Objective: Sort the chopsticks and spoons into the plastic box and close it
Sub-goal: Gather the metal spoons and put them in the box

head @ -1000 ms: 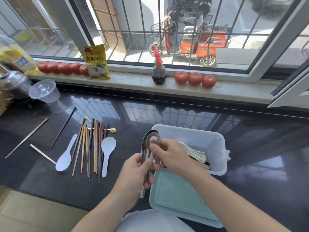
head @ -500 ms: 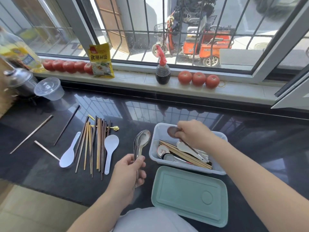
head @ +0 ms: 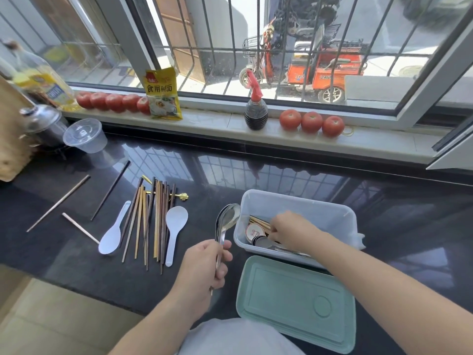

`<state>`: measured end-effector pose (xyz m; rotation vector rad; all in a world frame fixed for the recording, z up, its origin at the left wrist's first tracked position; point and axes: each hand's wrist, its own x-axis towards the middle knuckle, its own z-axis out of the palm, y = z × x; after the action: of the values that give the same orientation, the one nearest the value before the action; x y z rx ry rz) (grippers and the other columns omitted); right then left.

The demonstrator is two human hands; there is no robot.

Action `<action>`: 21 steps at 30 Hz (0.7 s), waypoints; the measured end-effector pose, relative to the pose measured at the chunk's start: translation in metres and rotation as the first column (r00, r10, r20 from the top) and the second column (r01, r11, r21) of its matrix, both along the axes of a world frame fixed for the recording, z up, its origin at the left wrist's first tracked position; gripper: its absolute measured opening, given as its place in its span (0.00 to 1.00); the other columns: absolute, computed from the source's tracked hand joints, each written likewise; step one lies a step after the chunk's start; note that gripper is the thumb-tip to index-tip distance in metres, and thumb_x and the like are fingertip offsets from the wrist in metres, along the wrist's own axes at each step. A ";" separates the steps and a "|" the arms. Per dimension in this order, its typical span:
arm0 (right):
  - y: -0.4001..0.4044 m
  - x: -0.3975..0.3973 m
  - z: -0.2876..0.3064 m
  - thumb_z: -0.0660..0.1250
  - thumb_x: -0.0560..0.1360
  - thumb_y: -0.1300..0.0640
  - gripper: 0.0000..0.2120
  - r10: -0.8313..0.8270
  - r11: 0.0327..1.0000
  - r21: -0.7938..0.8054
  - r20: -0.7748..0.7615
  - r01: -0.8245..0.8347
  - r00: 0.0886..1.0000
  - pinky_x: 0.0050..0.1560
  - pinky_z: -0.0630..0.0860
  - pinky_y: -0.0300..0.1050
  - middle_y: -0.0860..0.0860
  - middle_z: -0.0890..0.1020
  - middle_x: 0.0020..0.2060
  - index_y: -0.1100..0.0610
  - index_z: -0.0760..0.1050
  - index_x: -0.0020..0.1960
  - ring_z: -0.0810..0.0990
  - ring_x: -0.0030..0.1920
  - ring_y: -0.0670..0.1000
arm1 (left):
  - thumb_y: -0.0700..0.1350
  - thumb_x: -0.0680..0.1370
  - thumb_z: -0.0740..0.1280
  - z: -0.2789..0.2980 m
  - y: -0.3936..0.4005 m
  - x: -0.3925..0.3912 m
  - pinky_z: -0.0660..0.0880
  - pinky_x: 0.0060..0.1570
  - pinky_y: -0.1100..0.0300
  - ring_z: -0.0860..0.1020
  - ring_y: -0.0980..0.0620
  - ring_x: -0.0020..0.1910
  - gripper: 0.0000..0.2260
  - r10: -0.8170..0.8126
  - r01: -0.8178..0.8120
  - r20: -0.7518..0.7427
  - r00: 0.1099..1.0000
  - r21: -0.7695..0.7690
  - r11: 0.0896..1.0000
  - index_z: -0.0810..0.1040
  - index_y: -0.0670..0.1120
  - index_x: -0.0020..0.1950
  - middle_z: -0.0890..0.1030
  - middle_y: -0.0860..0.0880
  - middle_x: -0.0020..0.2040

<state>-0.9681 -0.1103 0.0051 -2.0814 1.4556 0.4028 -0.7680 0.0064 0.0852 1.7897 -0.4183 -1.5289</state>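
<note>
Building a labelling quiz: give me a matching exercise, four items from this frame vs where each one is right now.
Items:
1. metal spoons
2. green lid
3. two white plastic spoons
4. right hand

Places:
A. flat on the counter in front of the plastic box
B. reaching inside the plastic box
C. held upright in the left hand
D. on the counter, either side of the chopstick pile

Pairs: 1-C, 2-A, 3-D, 4-B

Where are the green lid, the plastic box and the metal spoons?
green lid [head: 294,301], head view, flat top.
plastic box [head: 302,201], head view, far wall.
metal spoons [head: 229,217], head view, top bowl.
</note>
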 end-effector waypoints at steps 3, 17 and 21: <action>0.008 -0.012 0.020 0.66 0.77 0.51 0.10 -0.181 0.983 0.003 0.102 0.182 0.978 0.44 0.80 0.49 0.54 0.84 0.35 0.57 0.80 0.42 0.82 0.41 0.57 | 0.33 0.81 0.58 -0.003 0.000 -0.001 0.56 0.23 0.63 0.65 0.53 0.24 0.09 -0.030 0.030 0.010 0.999 -0.021 0.999 0.77 0.37 0.54 0.80 0.44 0.36; 0.056 0.018 0.088 0.66 0.81 0.61 0.08 -0.744 0.581 0.596 0.666 0.555 0.063 0.29 0.70 0.40 0.56 0.85 0.34 0.60 0.78 0.43 0.76 0.26 0.49 | 0.41 0.85 0.62 0.006 0.003 -0.013 0.77 0.30 0.59 0.84 0.48 0.37 0.07 -0.216 0.207 -0.049 0.975 -0.146 0.967 0.78 0.39 0.56 0.87 0.42 0.49; 0.006 -0.022 0.098 0.66 0.80 0.57 0.07 -0.451 0.794 0.046 0.712 0.606 0.538 0.30 0.73 0.40 0.51 0.84 0.33 0.52 0.74 0.43 0.79 0.28 0.46 | 0.39 0.84 0.61 -0.004 0.005 0.003 0.64 0.23 0.63 0.71 0.52 0.24 0.06 -0.074 0.072 -0.015 0.997 -0.096 0.993 0.77 0.39 0.55 0.86 0.45 0.39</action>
<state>-0.9904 -0.1043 0.1026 -1.5006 1.5581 -0.7545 -0.7649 0.0112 0.0812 1.7024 -0.5444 -1.5479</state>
